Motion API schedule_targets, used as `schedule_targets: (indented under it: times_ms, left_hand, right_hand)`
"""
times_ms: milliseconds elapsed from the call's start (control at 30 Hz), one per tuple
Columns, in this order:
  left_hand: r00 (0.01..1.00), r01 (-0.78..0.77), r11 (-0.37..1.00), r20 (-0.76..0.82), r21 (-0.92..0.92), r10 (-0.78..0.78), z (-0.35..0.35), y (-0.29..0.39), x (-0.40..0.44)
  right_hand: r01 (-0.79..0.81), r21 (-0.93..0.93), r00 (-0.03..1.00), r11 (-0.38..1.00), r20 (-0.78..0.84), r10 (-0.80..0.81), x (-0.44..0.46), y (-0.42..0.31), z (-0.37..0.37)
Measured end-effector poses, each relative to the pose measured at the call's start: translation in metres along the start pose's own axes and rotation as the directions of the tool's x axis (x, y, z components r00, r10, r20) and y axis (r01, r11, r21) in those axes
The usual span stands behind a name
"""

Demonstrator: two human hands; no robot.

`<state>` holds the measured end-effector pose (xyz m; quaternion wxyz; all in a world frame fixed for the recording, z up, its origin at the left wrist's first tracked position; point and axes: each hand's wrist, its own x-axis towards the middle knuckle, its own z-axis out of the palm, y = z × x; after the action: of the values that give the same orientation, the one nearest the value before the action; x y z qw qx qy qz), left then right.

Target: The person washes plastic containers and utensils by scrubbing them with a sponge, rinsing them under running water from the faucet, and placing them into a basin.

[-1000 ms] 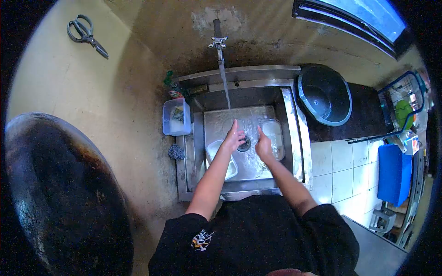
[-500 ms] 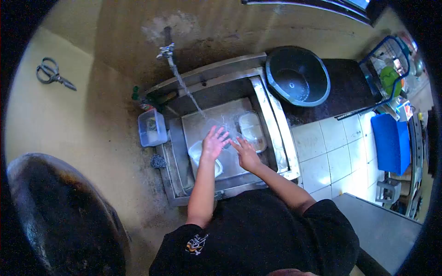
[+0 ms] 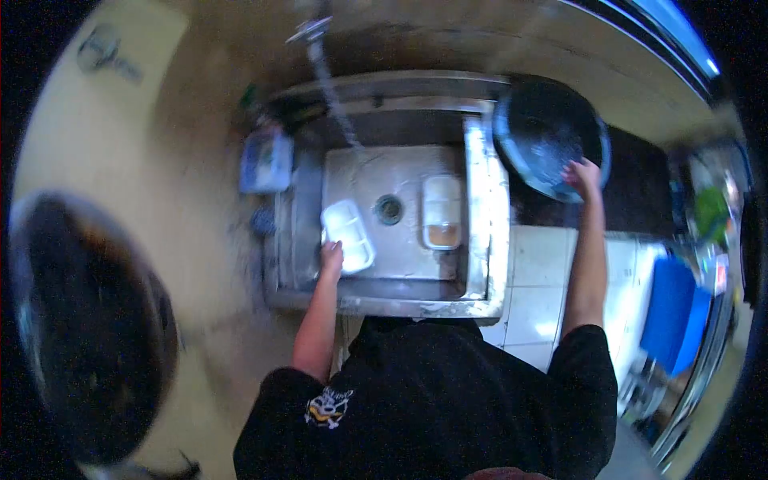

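Note:
My left hand is closed on the left edge of a white divided food tray in the sink. To its right in the sink lies a second divided food tray, with something brownish in its near compartment. My right hand is reached out to the near rim of a dark round basin, its blurred fingers over the inside. Whether they grip the rim cannot be made out. Water runs from the tap into the steel sink, behind the drain.
A clear plastic tub and a dark scouring pad sit on the left ledge. Scissors are at the upper left, above a large blackened round pan. On the right are a blue bin and a dish rack.
My hands have parted from mid-sink: the left has taken hold of the left tray, the right has moved to the basin. The view has turned, and the drain is now uncovered.

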<state>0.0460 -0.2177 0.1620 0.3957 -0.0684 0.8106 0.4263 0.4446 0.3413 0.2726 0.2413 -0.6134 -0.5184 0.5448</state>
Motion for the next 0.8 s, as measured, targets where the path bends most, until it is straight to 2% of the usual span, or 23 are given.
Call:
schedule_targets:
  times_ms: [33,67,100,133,167,200,233,267,300,333,367,400,433,467,500,533,567,633,667,700,733,767,800]
  left_hand:
    - [0.921,-0.278,0.882,-0.155,0.381,0.357,-0.005,-0.035,0.031]
    - [0.887,-0.310,0.881,-0.225,0.358,0.403,-0.007,-0.048,0.038]
    - [0.910,-0.194,0.882,-0.257,0.430,0.326,-0.010,-0.054,0.044]
    - [0.973,0.097,0.843,-0.228,0.529,0.031,-0.015,-0.031,0.037]
    - [0.909,0.294,0.818,-0.410,0.495,-0.078,-0.007,-0.015,0.020]
    - [0.921,0.282,0.793,-0.383,0.540,-0.066,-0.003,-0.031,0.034]
    - [0.935,0.267,0.762,-0.351,0.590,-0.055,-0.003,-0.054,0.057]
    - [0.957,0.203,0.815,-0.285,0.542,-0.050,-0.002,-0.073,0.074]
    - [0.957,0.209,0.817,-0.283,0.538,-0.058,0.000,-0.069,0.069]
    - [0.966,0.142,0.863,-0.258,0.485,-0.014,0.003,-0.064,0.064]
    - [0.972,0.071,0.901,-0.234,0.428,0.034,0.006,-0.056,0.060]
    - [0.966,0.099,0.908,-0.260,0.407,0.011,0.009,-0.052,0.062]
    - [0.968,0.104,0.907,-0.252,0.407,0.003,0.008,-0.056,0.066]
    - [0.965,0.067,0.912,-0.257,0.406,0.043,0.010,-0.061,0.076]
    - [0.960,0.033,0.914,-0.268,0.404,0.084,0.009,-0.063,0.084]
    - [0.962,-0.035,0.889,-0.224,0.456,0.153,0.007,-0.064,0.088]
    - [0.960,-0.106,0.856,-0.173,0.506,0.221,0.007,-0.064,0.088]
    - [0.955,-0.224,0.887,-0.089,0.404,0.282,0.010,-0.056,0.077]
    - [0.959,-0.248,0.898,-0.041,0.363,0.281,0.010,-0.039,0.061]
    - [0.950,-0.262,0.877,-0.051,0.402,0.307,0.011,-0.028,0.055]
    - [0.948,-0.268,0.876,-0.050,0.400,0.313,0.012,-0.021,0.050]
    - [0.942,-0.290,0.877,-0.050,0.382,0.333,0.014,-0.012,0.048]
    - [0.933,-0.314,0.876,-0.050,0.366,0.356,0.014,0.009,0.039]
  right_hand:
    - [-0.116,0.181,0.993,0.977,0.021,0.114,0.013,0.006,0.005]
    - [-0.155,0.029,0.982,0.987,0.113,0.151,0.042,0.022,-0.002]
    - [-0.091,-0.240,0.986,0.967,0.111,0.121,0.074,0.041,-0.010]
    - [-0.012,-0.483,0.992,0.876,0.106,0.072,0.098,0.055,-0.012]
    - [0.140,-0.918,0.974,0.370,0.060,-0.221,0.105,0.057,-0.007]
    - [0.053,-0.909,0.991,0.413,-0.003,-0.133,0.097,0.055,-0.008]
    - [0.032,-0.948,0.995,0.315,0.000,-0.100,0.098,0.057,-0.007]
    - [0.016,-0.964,0.992,0.264,-0.017,-0.123,0.093,0.058,-0.003]
    - [-0.008,-0.977,0.989,0.212,-0.040,-0.145,0.084,0.058,0.001]
    - [-0.007,-0.984,0.988,0.178,-0.034,-0.150,0.077,0.055,0.003]
    - [-0.013,-0.985,0.988,0.173,-0.040,-0.151,0.020,0.015,0.022]
    - [-0.156,-0.936,0.908,0.316,-0.262,-0.328,-0.060,-0.043,0.069]
    - [0.104,-0.935,0.781,0.339,-0.135,-0.610,-0.053,-0.030,0.067]
    - [0.371,-0.901,0.568,0.225,0.028,-0.823,-0.053,-0.031,0.075]
    - [0.573,-0.795,0.478,0.201,0.125,-0.869,-0.092,-0.055,0.106]
    - [0.705,-0.610,0.559,0.363,0.163,-0.813,-0.132,-0.067,0.141]
    - [0.751,-0.477,0.602,0.456,0.212,-0.770,-0.171,-0.065,0.176]
    - [0.733,-0.248,0.672,0.633,0.403,-0.621,-0.216,-0.027,0.236]
    - [0.796,-0.219,0.592,0.564,0.477,-0.650,-0.237,-0.016,0.266]
    - [0.723,-0.238,0.644,0.649,0.573,-0.507,-0.250,-0.012,0.287]
    - [0.736,-0.118,0.601,0.667,0.568,-0.563,-0.245,0.008,0.310]
    - [0.683,-0.167,0.662,0.711,0.552,-0.507,-0.252,0.001,0.326]
    - [0.677,-0.164,0.673,0.718,0.534,-0.512,-0.248,-0.004,0.339]
